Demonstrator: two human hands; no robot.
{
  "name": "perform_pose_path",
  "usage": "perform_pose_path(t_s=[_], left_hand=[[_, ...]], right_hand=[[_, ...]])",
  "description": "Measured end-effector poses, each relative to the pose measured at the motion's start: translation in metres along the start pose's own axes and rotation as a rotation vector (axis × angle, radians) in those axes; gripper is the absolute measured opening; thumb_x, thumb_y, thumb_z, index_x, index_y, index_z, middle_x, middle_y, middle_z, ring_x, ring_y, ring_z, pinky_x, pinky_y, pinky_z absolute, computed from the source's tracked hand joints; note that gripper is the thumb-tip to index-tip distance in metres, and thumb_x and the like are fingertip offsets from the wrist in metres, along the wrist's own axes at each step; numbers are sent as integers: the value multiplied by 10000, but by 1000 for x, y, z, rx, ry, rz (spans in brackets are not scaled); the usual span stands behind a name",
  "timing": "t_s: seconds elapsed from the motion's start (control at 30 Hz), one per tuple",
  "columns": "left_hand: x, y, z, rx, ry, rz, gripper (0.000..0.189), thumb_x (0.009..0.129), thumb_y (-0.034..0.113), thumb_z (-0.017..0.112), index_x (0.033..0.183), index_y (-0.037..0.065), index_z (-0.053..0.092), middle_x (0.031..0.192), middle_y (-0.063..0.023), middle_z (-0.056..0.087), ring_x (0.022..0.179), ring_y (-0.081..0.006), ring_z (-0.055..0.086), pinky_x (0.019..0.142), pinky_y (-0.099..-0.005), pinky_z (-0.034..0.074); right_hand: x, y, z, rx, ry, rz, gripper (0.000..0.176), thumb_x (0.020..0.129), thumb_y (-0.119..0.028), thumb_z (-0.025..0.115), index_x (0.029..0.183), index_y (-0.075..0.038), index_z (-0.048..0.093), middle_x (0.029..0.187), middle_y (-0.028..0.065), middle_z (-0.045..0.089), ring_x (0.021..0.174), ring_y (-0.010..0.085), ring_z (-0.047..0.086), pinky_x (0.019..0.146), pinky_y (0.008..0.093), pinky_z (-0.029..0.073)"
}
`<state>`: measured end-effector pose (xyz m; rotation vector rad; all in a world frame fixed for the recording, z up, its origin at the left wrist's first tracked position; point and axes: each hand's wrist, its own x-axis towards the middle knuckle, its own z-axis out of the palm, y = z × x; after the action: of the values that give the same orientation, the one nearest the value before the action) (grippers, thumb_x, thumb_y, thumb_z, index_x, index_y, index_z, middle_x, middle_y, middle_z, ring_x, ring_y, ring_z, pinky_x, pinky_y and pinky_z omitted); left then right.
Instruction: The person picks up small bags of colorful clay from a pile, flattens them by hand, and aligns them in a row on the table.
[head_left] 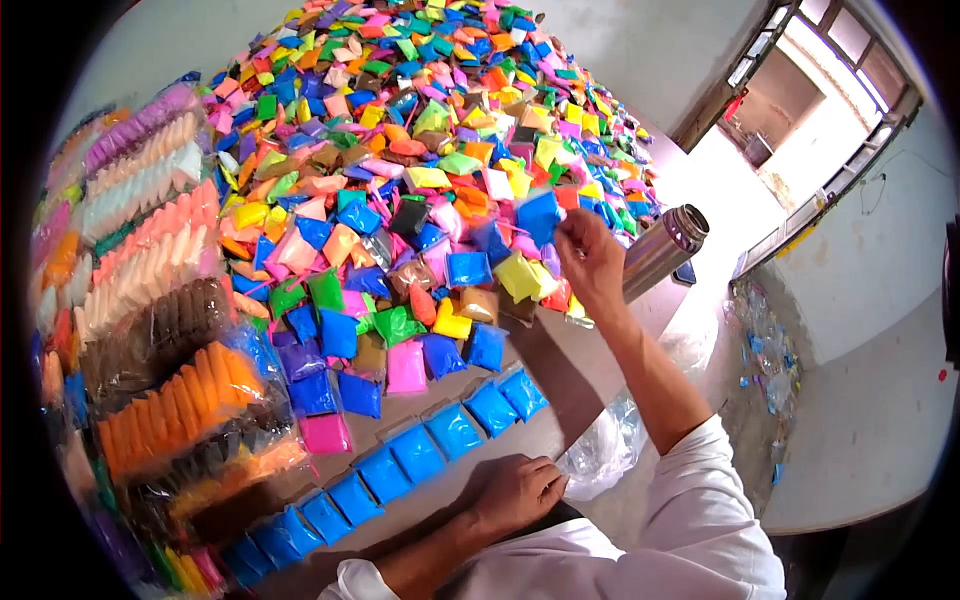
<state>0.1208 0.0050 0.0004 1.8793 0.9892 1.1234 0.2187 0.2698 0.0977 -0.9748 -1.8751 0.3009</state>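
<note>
My right hand (pixel 592 258) is raised at the right side of a large heap of small coloured packets (pixel 400 170). Its fingers pinch a blue packet (pixel 540 215) by one edge. My left hand (pixel 517 492) rests at the near table edge with its fingers curled in; whether anything is inside them is hidden. Just beyond it, a slanting row of lighter blue packets (pixel 410 452) lies on the table (pixel 540 345), side by side and partly overlapping. Loose pink, blue and green packets lie between the row and the heap.
Bundled packets in clear wrapping (pixel 180 400), sorted by colour, are stacked along the left. A metal flask (pixel 665 250) without a lid stands right of the heap. Clear plastic bags (pixel 605 450) hang by the near edge. Wrappers (pixel 765 350) litter the floor beside an open doorway.
</note>
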Motion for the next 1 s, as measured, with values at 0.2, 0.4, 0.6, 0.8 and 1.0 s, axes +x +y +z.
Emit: perform_pose_path(t_s=[0.2, 0.4, 0.6, 0.8, 1.0], left_hand=[[0, 4, 0, -2, 21, -31, 150, 838, 106, 667, 740, 26, 586, 744, -145, 609, 696, -354, 610, 616, -425, 482], [1, 4, 2, 8, 40, -22, 145, 843, 107, 665, 752, 26, 586, 749, -137, 608, 691, -344, 604, 624, -418, 488], [2, 5, 0, 8, 28, -23, 166, 857, 108, 655, 746, 22, 566, 741, -137, 592, 679, -344, 594, 603, -422, 475], [4, 2, -4, -72, 43, -70, 189, 897, 114, 608, 754, 5, 551, 731, -154, 560, 661, -355, 566, 603, -406, 455], [7, 1, -20, -379, -20, -407, 377, 1016, 284, 459, 794, 5, 581, 661, -47, 595, 681, -121, 552, 630, -302, 442]], right_hand=[[-102, 54, 2, 381, -180, 288, 211, 893, -12, 646, 1099, -5, 598, 951, 6, 599, 822, 81, 593, 709, 219, 494], [-105, 42, -15, 326, -53, 560, 231, 888, -165, 685, 1025, 20, 663, 857, 65, 588, 756, 128, 602, 648, 252, 473], [-88, 36, -2, -3, -213, 347, 351, 862, -307, 722, 971, 25, 684, 812, 99, 634, 694, 205, 584, 673, 313, 471], [-95, 46, 7, 277, -275, 428, 258, 860, -222, 739, 977, -5, 663, 792, 19, 633, 665, 135, 549, 628, 263, 446], [-118, -12, -50, 716, -350, 669, 167, 873, -168, 738, 942, -58, 634, 814, -31, 615, 707, 45, 530, 607, 211, 412]])
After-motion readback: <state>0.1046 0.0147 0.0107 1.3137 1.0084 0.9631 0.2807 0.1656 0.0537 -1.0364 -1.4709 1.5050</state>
